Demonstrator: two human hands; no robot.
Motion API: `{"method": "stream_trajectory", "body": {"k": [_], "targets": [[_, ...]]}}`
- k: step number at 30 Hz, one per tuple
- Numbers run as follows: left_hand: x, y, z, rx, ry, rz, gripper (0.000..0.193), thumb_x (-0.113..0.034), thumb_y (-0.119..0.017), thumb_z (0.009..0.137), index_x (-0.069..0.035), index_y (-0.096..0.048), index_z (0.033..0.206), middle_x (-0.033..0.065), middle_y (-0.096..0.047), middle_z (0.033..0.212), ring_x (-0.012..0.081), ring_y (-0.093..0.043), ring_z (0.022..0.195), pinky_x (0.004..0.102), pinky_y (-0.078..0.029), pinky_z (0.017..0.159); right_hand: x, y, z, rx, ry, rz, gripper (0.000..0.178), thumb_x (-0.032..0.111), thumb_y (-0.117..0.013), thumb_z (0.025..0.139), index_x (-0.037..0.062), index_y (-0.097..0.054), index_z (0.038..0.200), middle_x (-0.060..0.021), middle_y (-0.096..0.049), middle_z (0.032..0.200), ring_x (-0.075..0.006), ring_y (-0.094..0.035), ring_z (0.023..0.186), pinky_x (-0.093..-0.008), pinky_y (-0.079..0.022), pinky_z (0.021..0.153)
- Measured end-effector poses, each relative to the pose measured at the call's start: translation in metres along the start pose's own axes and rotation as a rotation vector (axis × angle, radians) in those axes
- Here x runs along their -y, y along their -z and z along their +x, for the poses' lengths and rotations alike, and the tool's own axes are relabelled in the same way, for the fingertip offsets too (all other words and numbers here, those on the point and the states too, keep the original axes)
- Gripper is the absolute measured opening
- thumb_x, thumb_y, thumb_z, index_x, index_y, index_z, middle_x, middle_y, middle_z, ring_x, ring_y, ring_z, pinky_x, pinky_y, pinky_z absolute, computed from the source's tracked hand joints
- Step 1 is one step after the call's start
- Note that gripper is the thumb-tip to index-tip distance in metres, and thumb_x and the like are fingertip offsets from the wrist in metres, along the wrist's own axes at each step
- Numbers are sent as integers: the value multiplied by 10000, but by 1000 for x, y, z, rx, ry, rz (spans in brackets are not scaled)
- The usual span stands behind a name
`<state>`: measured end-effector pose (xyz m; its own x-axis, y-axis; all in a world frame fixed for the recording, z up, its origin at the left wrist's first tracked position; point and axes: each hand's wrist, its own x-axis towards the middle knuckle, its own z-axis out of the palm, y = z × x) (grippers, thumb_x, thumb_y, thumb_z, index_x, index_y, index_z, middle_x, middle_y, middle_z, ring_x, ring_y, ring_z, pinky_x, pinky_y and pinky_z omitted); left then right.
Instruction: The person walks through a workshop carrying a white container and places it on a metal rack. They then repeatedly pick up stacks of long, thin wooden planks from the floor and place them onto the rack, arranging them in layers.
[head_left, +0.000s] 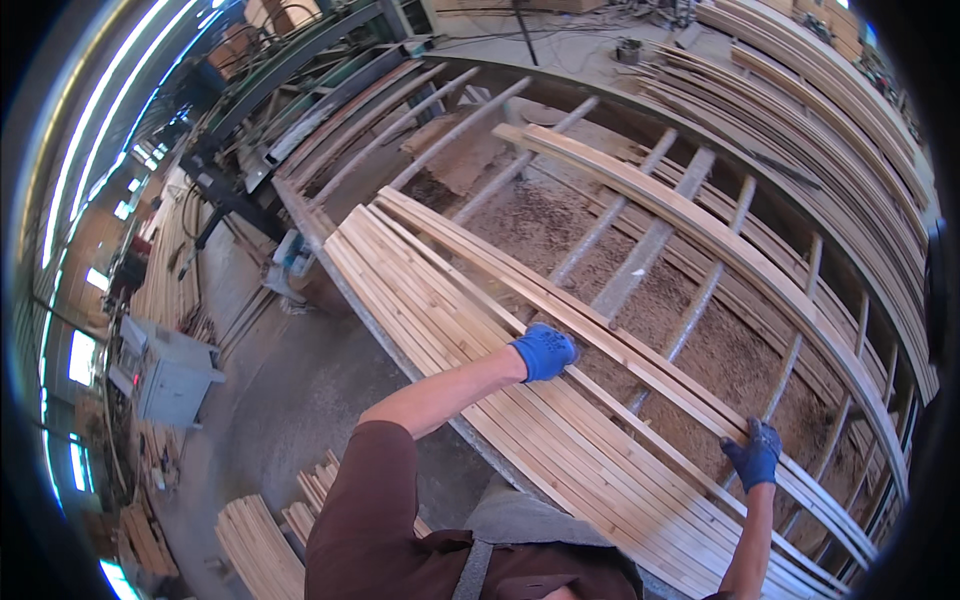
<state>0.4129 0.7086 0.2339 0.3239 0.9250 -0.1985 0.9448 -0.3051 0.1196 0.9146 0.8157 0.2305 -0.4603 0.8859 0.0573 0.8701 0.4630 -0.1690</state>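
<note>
My left hand (545,352), in a blue glove, has its fingers curled round a narrow wooden strip (450,271) at the edge of a row of pale strips (430,315). Farther right, my right hand (755,455), also gloved in blue, closes on long wooden strips (650,372) that lie side by side, slightly apart from the row. Its thumb is on the near side. The row lies flat and close together along the near side of a metal roller frame (628,275). My palms hide the gripped parts of the wood.
A longer, thicker board (690,215) crosses the rollers farther off. Sawdust (520,225) covers the ground beneath them. Stacked boards (800,120) lie at the far right. At the left stand a grey cabinet (172,375) and a wood bundle (258,545) below.
</note>
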Motion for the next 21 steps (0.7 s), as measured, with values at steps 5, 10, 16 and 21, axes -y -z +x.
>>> {"method": "stream_trajectory", "body": {"k": [5,10,16,21], "targets": [[9,4,6,-98,-35,27,143,-161,-653,744,-113,-659,879,142,-641,838,327,-657,766,451,-515,645,17,-5,-19,123,-134,-130,567,508,-806,639,71,-663,972,-178,-655,906,-362,-613,889,-460,-479,793],[27,-6,24,-136,-136,-242,354,-203,-735,743,-131,-670,1084,140,-662,1065,331,-616,1000,444,-495,842,53,36,-28,226,-195,11,477,528,-716,742,60,-648,809,-185,-625,788,-361,-589,781,-471,-438,711],[56,-5,-37,-39,152,-203,408,-242,-793,682,-65,-672,1029,183,-657,985,393,-619,947,460,-492,855,71,19,-18,128,-71,55,565,609,-714,657,66,-695,812,-167,-676,808,-360,-652,818,-482,-493,701],[26,22,-36,-104,96,-708,465,-230,-618,903,68,-532,1250,220,-600,1195,339,-607,1067,433,-564,833,75,17,-13,122,-130,62,604,622,-718,643,50,-690,834,-162,-670,841,-353,-649,853,-478,-486,717]]}}
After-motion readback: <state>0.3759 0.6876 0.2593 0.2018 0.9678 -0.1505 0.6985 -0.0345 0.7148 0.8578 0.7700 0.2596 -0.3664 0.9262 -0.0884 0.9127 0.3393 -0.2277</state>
